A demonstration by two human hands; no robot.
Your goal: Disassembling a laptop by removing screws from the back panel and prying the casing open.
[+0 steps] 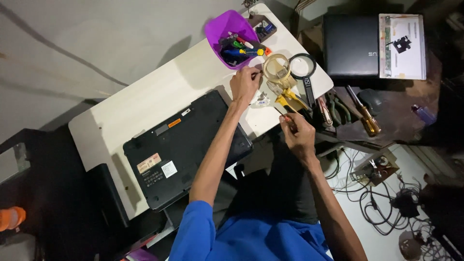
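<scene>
Left hand (245,84): fingers pinched near the tape roll (277,68); whether they grip anything, cannot tell.
Right hand (298,134): closed on a small screwdriver (284,114), tip angled toward the surface (145,92).
Laptop (186,147): base-up on the surface, just left of both hands, underside exposed.
Purple cup (227,29): holds spare drivers, near the left hand.
Magnifier (303,67): flat beside the tape roll.

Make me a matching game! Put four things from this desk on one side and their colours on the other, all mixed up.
Things:
1. laptop lying upside down by the left hand
2. bowl full of tools
3. roll of tape
4. pliers' handles near the right hand

Colours:
A. yellow
B. black
C. tan
D. purple

Pairs: 1-B, 2-D, 3-C, 4-A
</scene>
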